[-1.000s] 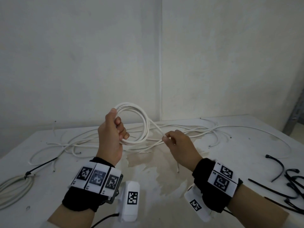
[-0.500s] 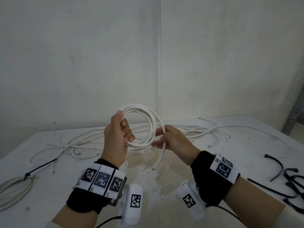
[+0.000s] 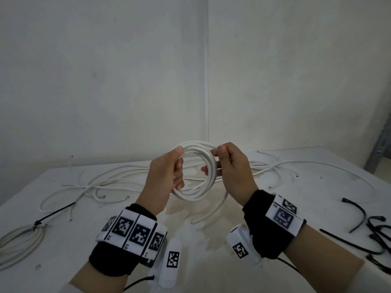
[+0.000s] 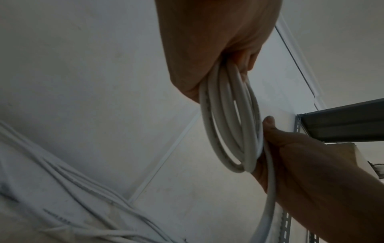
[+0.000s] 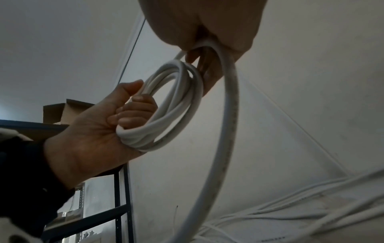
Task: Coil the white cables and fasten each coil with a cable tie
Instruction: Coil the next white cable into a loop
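Note:
Above the white table (image 3: 211,240) my left hand (image 3: 167,172) grips the left side of a white cable coil (image 3: 208,174) of several loops, fingers curled through its middle. My right hand (image 3: 230,163) pinches the same cable at the coil's top right. The cable's free tail (image 3: 213,210) hangs from the right hand down to the tabletop. The left wrist view shows the coil (image 4: 230,125) edge-on with the right hand (image 4: 301,161) beside it. From the right wrist the coil (image 5: 176,105) appears in the left hand (image 5: 116,121), with the tail (image 5: 224,148) curving down.
Loose white cables (image 3: 118,180) sprawl across the back of the table. A tied coil (image 3: 19,244) with a black cable tie (image 3: 55,214) lies at the left edge. Several black cable ties (image 3: 376,229) lie at the right edge. Two walls meet behind the table.
My right hand has carried the cable up and over, from the lower right to the coil's top, adding a loop. The free tail is much shorter. The left hand kept its grip.

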Available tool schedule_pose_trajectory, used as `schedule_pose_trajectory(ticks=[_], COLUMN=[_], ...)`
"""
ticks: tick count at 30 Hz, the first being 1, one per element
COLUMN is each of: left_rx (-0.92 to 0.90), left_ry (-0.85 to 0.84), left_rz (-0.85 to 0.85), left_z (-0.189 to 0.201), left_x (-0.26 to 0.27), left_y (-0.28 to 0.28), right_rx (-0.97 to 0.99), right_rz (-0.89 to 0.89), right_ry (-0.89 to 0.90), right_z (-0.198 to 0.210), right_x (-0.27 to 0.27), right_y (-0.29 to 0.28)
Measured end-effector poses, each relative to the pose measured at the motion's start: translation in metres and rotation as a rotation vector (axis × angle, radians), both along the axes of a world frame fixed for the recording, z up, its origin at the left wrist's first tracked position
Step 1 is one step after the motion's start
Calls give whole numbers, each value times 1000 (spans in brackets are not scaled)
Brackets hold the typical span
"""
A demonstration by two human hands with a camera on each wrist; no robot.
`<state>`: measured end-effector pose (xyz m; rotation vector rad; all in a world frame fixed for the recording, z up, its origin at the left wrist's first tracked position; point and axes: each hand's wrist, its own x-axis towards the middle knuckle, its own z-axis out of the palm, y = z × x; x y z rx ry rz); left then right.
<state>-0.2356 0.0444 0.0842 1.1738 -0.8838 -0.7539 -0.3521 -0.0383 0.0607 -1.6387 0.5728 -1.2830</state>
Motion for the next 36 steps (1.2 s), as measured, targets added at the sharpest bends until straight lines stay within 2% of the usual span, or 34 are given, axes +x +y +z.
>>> schedule_pose_trajectory(ticks=[4, 9, 13, 17, 21, 24, 28, 32, 36], left_rx=[-22, -140, -162, -114, -40, 24, 47, 82, 186], left_ry=[35, 282, 242, 155, -13, -251, -374, -340, -120], left_rz=[37, 114, 243, 302, 216, 158, 132, 63, -140], left_z=[-4, -3, -3, -17, -38, -46, -49, -47, -30], left_x=[-1, -2, -6, -6, 1, 9, 13, 14, 17], left_y=[-1, -6, -8, -13, -9, -6, -7, -7, -3], right_rx=[24, 150, 211, 144, 59, 68, 84, 81, -30], right_rz=[80, 203, 219, 100, -31, -30, -15, -24, -19], right_ry=[-4, 34, -61, 1, 127, 151, 145, 121, 224], right_z=[-1, -5, -1, -3, -6, -7, -7, -4, -2], right_x=[-1, 5, 13, 19, 17, 13, 10, 11, 4], right_y=[5, 15, 17, 15, 7, 1, 0, -3, -6])
